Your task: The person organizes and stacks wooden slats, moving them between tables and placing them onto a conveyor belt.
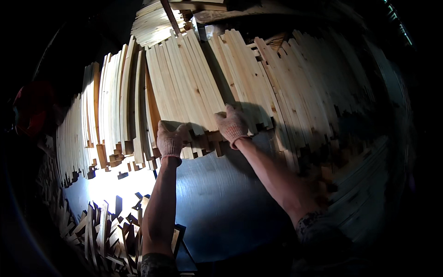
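A row of pale wooden strips lies side by side in front of me, their near ends uneven. My left hand, in a light knitted glove, grips the near end of this group at its left side. At its right near corner my right hand, gloved alike, has its thumb and fingers around the outer strips. Parts of the fingers on both hands are hidden by the wood. The group sits a little above the neighbouring strips, with a dark gap along its right edge.
More wooden strips lie to the right, and others to the left. A shiny metal tabletop runs along the near side. Short wood offcuts are heaped at lower left. Someone in red is at the far left.
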### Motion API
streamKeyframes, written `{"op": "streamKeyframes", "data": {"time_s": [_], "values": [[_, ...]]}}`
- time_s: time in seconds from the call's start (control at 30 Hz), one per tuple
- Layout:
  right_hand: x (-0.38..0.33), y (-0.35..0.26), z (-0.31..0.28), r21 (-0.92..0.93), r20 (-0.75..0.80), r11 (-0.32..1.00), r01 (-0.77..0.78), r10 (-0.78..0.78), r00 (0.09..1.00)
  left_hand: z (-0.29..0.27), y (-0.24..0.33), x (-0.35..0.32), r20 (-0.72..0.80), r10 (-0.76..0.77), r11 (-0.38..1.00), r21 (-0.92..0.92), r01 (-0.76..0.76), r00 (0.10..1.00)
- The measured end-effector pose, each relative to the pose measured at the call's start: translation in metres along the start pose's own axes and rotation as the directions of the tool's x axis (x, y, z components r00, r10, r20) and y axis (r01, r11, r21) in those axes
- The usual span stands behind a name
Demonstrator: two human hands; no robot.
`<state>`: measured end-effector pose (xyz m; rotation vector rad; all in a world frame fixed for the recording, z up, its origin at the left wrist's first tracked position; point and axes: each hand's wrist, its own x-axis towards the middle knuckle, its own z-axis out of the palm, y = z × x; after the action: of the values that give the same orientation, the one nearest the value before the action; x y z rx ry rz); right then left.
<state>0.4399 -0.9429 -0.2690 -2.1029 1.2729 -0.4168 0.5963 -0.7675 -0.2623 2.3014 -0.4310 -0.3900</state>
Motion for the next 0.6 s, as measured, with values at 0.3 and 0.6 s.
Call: {"op": "streamKeyframes", "data": {"time_s": [0.3,0.6], "values": [[-0.041,0.015,-0.033,-0.086,0.025,0.976,-0.198,0.201,0.979,0.008,0.019,-0.062,0.035,0.158,0.987,-0.025,-0.157,0.987],[-0.058,0.094,-0.065,-0.081,-0.191,0.987,-0.138,0.120,0.974,-0.017,-0.050,-0.092,0.047,-0.006,0.965,-0.263,0.019,0.999]]}}
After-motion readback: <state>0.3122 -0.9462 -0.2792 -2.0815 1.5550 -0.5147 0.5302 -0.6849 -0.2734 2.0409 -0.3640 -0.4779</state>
